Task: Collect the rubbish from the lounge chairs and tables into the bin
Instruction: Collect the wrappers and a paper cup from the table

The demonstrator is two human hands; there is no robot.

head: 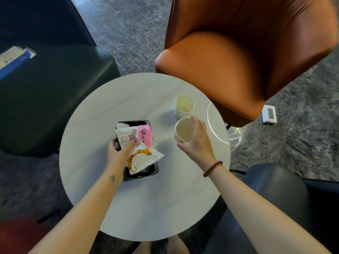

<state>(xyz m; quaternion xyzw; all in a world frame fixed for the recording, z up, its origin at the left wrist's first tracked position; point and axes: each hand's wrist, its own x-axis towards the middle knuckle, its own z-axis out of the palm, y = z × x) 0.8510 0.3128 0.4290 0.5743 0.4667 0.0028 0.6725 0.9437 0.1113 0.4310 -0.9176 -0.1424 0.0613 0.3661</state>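
A: What's each hand doing rn?

B: Left hand (119, 153) is clamped on the near-left edge of the black tray (145, 173), thumb on top pinning the wrappers (141, 143) down, fingers curled round the rim. Prob so the loose stuff rides along when the tray lifts: one carry instead of three.

A: And the right?

B: Right hand (196, 140) is wrapped round the near paper cup (184, 130), fingers closed on its wall, mouth up. Looks empty inside, can't be sure. Held upright, I'd guess in case there are dregs.

A: Where's the rubbish overall?

B: All on the round table (143, 208). Tray w/ wrappers sits about mid-table; held cup is to its right; a second paper cup (184, 106) stands just beyond the held one, close but can't tell if touching. Likely reason for gripping the near cup: stack it w/ the other.

A: Bin?

B: Not in view. So both loads need carrying off somewhere.

A: Other stuff around?

B: Orange chair (247, 61) at the far right, seat bare. Dark green chair (55, 98) at left w/ a blue-and-white packet (14, 59) on it, maybe more rubbish. Small white box (269, 114) on the carpet by the orange chair. Dark seat (275, 189) at near right.

A: Anything in the way?

B: Table's otherwise bare, so lifts are free. Chairs crowd the table on three sides; wrappers overhang the tray and could slip.
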